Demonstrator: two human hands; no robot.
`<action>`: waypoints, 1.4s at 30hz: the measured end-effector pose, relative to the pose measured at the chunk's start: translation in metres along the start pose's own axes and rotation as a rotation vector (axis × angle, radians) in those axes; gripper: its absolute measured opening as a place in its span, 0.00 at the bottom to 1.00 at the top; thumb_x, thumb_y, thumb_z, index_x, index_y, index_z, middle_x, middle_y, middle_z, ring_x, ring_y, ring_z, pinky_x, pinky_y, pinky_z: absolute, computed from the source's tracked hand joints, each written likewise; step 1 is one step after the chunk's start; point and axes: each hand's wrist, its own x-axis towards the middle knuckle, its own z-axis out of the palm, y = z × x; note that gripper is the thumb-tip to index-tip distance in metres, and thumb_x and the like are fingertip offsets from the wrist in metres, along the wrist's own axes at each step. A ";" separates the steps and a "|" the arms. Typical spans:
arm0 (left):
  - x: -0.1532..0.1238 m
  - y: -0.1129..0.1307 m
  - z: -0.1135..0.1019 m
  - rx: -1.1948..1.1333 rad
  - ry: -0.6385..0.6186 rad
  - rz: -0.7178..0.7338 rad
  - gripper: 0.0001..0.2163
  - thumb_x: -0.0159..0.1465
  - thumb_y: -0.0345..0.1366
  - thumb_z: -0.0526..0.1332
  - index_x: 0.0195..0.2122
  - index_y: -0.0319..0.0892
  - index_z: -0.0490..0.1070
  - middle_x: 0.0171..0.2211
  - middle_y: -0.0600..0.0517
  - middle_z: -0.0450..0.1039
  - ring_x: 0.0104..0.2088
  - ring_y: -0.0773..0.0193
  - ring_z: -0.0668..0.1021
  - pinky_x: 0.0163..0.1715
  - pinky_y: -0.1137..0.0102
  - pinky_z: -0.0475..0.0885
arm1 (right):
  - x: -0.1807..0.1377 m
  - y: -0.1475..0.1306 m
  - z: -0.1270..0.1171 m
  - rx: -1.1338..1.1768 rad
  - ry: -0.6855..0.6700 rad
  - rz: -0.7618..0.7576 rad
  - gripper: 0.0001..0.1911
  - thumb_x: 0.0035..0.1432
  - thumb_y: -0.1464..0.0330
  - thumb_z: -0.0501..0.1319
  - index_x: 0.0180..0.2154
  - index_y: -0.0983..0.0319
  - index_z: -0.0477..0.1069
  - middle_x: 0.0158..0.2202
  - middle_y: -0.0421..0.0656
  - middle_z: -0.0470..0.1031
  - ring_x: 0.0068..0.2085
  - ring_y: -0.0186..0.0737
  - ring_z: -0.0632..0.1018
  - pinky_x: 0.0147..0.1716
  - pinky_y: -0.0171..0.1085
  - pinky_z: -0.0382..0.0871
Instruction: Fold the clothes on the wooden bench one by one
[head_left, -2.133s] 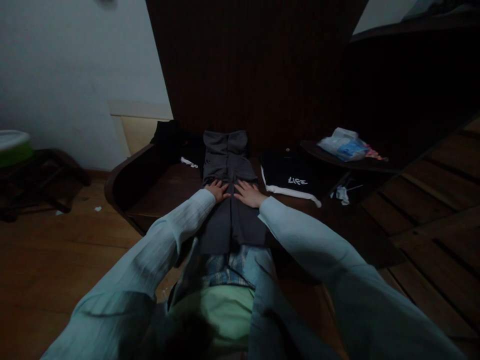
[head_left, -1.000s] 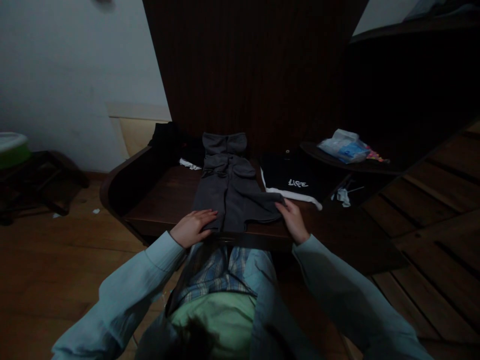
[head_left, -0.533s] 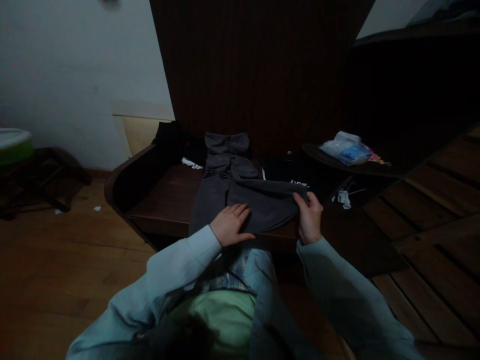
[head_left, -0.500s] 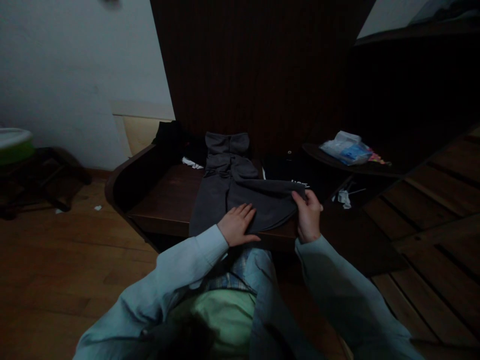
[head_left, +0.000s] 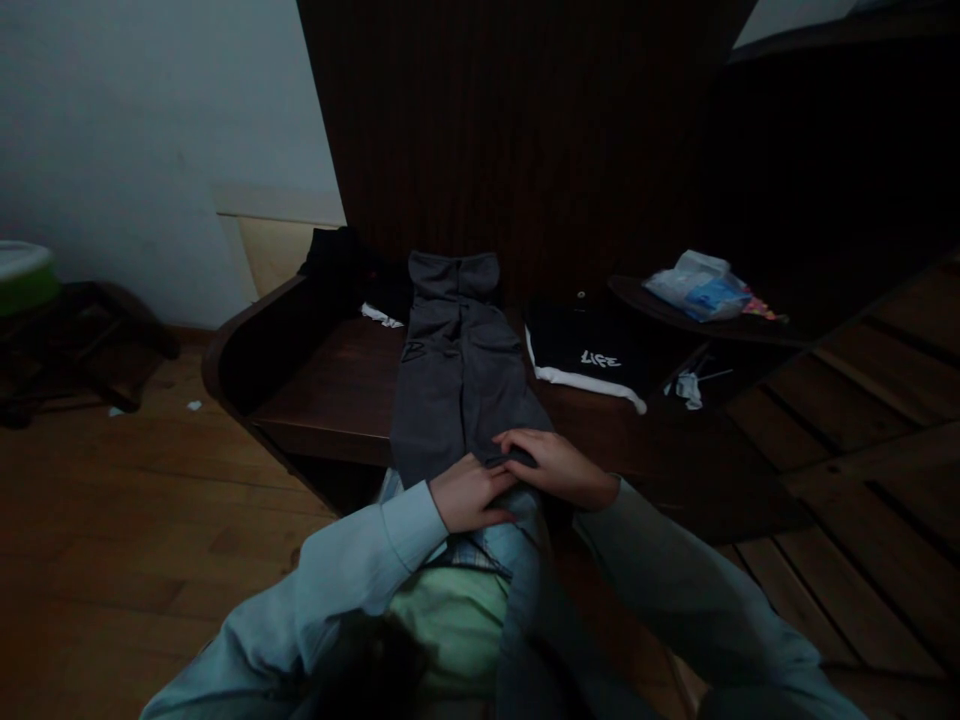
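A dark grey garment (head_left: 469, 365) lies lengthwise in front of me, with gathered folds and a line down its middle. Its far end is doubled over near the upright panel, and its near end reaches the seat edge by my lap. My right hand (head_left: 562, 468) pinches the near right edge of the cloth, fingers pointing left. My left hand (head_left: 472, 492) lies on the near edge, fingers extended and thumb apart; its fingertips are partly covered by the cloth and my right fingers. Right of the garment rests a folded black cloth item (head_left: 585, 345) with white lettering and a white edge.
All this lies on a dark wooden bench (head_left: 322, 375) with a curved left side. A plastic packet (head_left: 701, 288) sits on a small shelf at right, with crumpled white scraps (head_left: 686, 388) below. Black cloth (head_left: 330, 250) lies at the back left. A green-and-white basin (head_left: 26, 275) stands far left.
My right hand has brought the garment's right edge inward to the left and nearer me, beside my left hand. The black item's lettering and white edge are now uncovered. My left hand has moved slightly nearer.
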 end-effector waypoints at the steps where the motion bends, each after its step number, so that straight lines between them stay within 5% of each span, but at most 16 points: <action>1: -0.005 -0.001 -0.004 -0.018 0.006 0.020 0.14 0.58 0.42 0.57 0.41 0.41 0.69 0.43 0.46 0.72 0.45 0.57 0.73 0.46 0.66 0.64 | -0.001 0.001 -0.001 0.002 -0.008 -0.016 0.05 0.52 0.71 0.54 0.33 0.59 0.65 0.45 0.44 0.72 0.46 0.39 0.73 0.45 0.39 0.66; 3: -0.015 -0.004 -0.013 -0.052 0.040 -0.017 0.11 0.61 0.41 0.53 0.29 0.42 0.71 0.33 0.50 0.74 0.36 0.64 0.75 0.40 0.71 0.65 | -0.003 0.004 -0.002 0.005 -0.007 -0.037 0.05 0.52 0.71 0.54 0.33 0.59 0.66 0.44 0.44 0.73 0.46 0.39 0.73 0.44 0.38 0.66; 6: -0.020 -0.020 -0.028 -0.042 0.223 -0.271 0.19 0.64 0.40 0.46 0.21 0.41 0.67 0.22 0.52 0.70 0.26 0.68 0.73 0.30 0.74 0.65 | -0.006 0.004 0.003 -0.004 0.009 -0.058 0.05 0.53 0.72 0.54 0.33 0.60 0.66 0.43 0.44 0.73 0.45 0.38 0.73 0.44 0.38 0.66; 9: -0.010 -0.046 -0.040 -0.044 0.387 -0.462 0.13 0.63 0.42 0.48 0.32 0.42 0.69 0.30 0.51 0.72 0.31 0.66 0.74 0.33 0.73 0.66 | -0.009 0.003 0.004 -0.002 -0.004 -0.109 0.04 0.54 0.68 0.56 0.32 0.60 0.67 0.44 0.45 0.73 0.47 0.39 0.72 0.46 0.38 0.65; 12: 0.013 -0.071 -0.047 -0.140 0.304 -0.572 0.16 0.61 0.43 0.52 0.47 0.42 0.65 0.36 0.51 0.74 0.35 0.64 0.75 0.36 0.72 0.67 | -0.009 0.007 -0.008 0.058 0.022 -0.106 0.09 0.56 0.63 0.55 0.32 0.60 0.69 0.41 0.44 0.74 0.44 0.38 0.73 0.45 0.37 0.65; 16: 0.044 -0.094 -0.048 -0.185 0.262 -0.684 0.20 0.61 0.43 0.52 0.53 0.44 0.61 0.36 0.52 0.75 0.37 0.64 0.76 0.38 0.73 0.68 | -0.011 0.030 -0.028 0.038 0.235 0.104 0.12 0.57 0.60 0.53 0.31 0.61 0.69 0.31 0.42 0.74 0.34 0.37 0.74 0.36 0.35 0.66; 22: 0.065 -0.107 -0.037 -0.138 0.363 -0.770 0.18 0.60 0.43 0.54 0.51 0.46 0.66 0.37 0.52 0.75 0.38 0.62 0.76 0.37 0.72 0.68 | -0.024 0.063 -0.017 0.031 0.325 0.278 0.13 0.51 0.58 0.57 0.28 0.61 0.67 0.22 0.38 0.67 0.24 0.32 0.69 0.25 0.31 0.62; 29: 0.068 -0.110 -0.031 -0.065 0.405 -0.726 0.18 0.59 0.39 0.56 0.50 0.43 0.67 0.37 0.50 0.74 0.39 0.61 0.75 0.40 0.71 0.68 | -0.024 0.062 -0.001 0.008 0.390 0.409 0.06 0.46 0.65 0.58 0.25 0.61 0.65 0.18 0.36 0.64 0.21 0.31 0.66 0.22 0.31 0.57; 34: 0.069 -0.115 -0.026 0.001 0.369 -0.648 0.16 0.58 0.34 0.56 0.49 0.45 0.68 0.37 0.50 0.73 0.40 0.62 0.73 0.43 0.70 0.66 | -0.022 0.060 0.000 0.067 0.428 0.392 0.03 0.42 0.70 0.54 0.24 0.61 0.64 0.19 0.35 0.63 0.22 0.31 0.66 0.24 0.31 0.58; 42: 0.069 -0.118 -0.024 -0.023 0.458 -0.756 0.16 0.58 0.27 0.52 0.45 0.41 0.72 0.40 0.47 0.69 0.42 0.63 0.72 0.45 0.71 0.66 | -0.039 0.060 0.003 0.174 0.452 0.376 0.05 0.42 0.70 0.52 0.26 0.61 0.64 0.20 0.36 0.62 0.22 0.31 0.65 0.24 0.31 0.59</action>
